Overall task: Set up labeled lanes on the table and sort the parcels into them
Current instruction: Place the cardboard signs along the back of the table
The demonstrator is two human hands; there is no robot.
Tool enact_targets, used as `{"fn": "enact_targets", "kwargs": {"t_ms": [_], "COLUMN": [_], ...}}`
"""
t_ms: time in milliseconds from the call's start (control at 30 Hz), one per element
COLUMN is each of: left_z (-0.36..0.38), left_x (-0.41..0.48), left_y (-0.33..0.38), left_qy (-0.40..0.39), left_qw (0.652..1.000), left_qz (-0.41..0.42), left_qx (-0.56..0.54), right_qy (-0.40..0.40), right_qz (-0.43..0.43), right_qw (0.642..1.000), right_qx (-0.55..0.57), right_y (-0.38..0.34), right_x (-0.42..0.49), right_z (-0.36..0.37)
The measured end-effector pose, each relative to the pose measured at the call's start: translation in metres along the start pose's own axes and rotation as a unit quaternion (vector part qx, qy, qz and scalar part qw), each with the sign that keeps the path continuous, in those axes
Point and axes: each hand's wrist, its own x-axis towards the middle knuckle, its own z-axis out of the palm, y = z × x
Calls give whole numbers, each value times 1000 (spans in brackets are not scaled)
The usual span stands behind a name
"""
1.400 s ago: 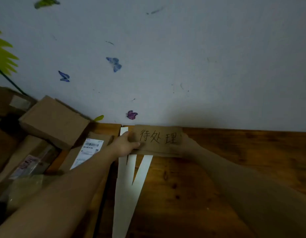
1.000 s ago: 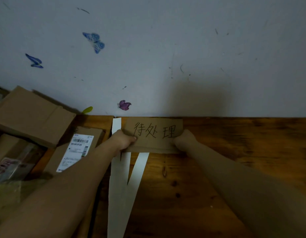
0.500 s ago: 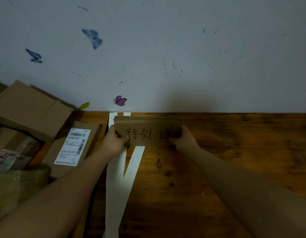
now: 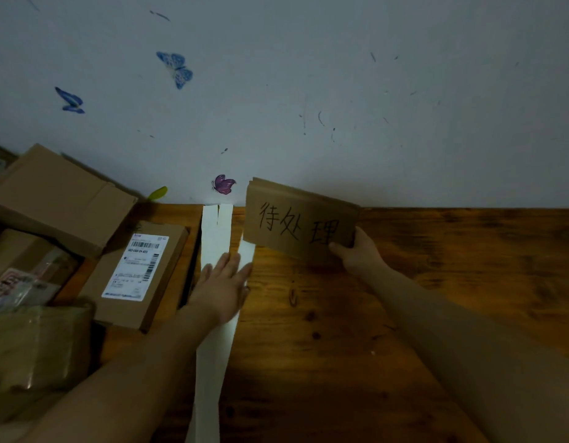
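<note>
Left hand (image 4: 222,282) moved onto strips (image 4: 212,233), sign (image 4: 296,219) lifted

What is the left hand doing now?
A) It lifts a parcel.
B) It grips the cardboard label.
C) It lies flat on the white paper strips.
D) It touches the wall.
C: the left hand lies with straight fingers on the white paper strips, while the right hand holds the cardboard label.

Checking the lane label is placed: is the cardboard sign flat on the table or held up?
Held up, tilted: the right hand grips the cardboard sign by a lower corner; its top overlaps the wall.
</note>
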Motion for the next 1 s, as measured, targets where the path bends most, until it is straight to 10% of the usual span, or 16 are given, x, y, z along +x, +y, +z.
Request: {"fn": "enact_targets", "kwargs": {"t_ms": [200, 300, 367, 667, 1000], "left_z": [-52, -99, -120, -145, -157], "left_x": [2, -1, -13, -48, -66], "left_y": [-15, -15, -21, -51, -121], "left_qy": [89, 49, -3, 82, 297], "left_qw": [957, 732, 645, 551, 545], "left_qz": [-139, -234, -206, -165, -244], "left_qx": [-240, -638, -736, -814, -745], "right_qy": [-34, -92, -117, -12, 50], "right_qz": [-2, 24, 34, -23, 55], "right_qw": [999, 995, 993, 999, 997], "right_qx": [1, 23, 9, 24, -27], "right_y": [-18, -38, -53, -100, -79], "right_x": [-8, -18, -26, -45, -33], "right_z": [4, 0, -1, 30, 33]}}
